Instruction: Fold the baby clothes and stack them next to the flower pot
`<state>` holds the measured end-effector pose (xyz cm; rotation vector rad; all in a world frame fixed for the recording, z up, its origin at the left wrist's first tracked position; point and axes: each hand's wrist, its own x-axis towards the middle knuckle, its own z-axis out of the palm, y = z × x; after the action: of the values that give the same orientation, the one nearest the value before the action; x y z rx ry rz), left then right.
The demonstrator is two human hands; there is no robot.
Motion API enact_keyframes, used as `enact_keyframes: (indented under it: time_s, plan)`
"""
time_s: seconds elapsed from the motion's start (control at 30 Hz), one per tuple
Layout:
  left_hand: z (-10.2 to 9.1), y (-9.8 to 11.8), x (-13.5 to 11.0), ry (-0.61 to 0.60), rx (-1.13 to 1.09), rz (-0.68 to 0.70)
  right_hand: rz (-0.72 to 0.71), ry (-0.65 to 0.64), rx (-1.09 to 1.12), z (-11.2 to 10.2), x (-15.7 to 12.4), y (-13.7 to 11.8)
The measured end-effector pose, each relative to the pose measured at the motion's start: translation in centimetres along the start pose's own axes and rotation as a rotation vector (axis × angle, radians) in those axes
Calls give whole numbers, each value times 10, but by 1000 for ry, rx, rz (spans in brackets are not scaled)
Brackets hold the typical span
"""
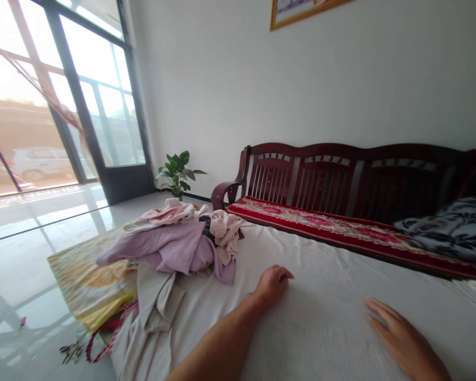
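Note:
A white cloth (325, 296) lies spread over a flat surface in front of me. My left hand (273, 284) rests on it near the middle, fingers curled down onto the fabric, holding nothing. My right hand (402, 338) lies flat on the cloth at the lower right with fingers stretched out. A heap of clothes (182, 241), pink, lilac and beige, sits just left of my left hand. A beige garment (150, 312) hangs off the surface's left edge.
A dark wooden bench (341, 174) with a red patterned cushion (341, 225) stands behind the surface, a dark floral bundle (452, 227) on its right end. A yellow patterned sheet (87, 280) lies at left, a potted plant (178, 174) by glass doors (63, 106), keys (73, 350) on the floor.

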<state>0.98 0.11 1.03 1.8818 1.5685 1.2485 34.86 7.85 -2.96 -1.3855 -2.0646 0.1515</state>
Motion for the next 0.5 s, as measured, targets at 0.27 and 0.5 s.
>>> enact_keyframes:
  time_s: [0.27, 0.5]
  plan:
    - [-26, -3, 0, 413, -24, -116, 104, 2, 145, -7, 2, -10]
    - [-84, 16, 7, 651, 166, -86, 139, -11, 173, -5, 3, -8]
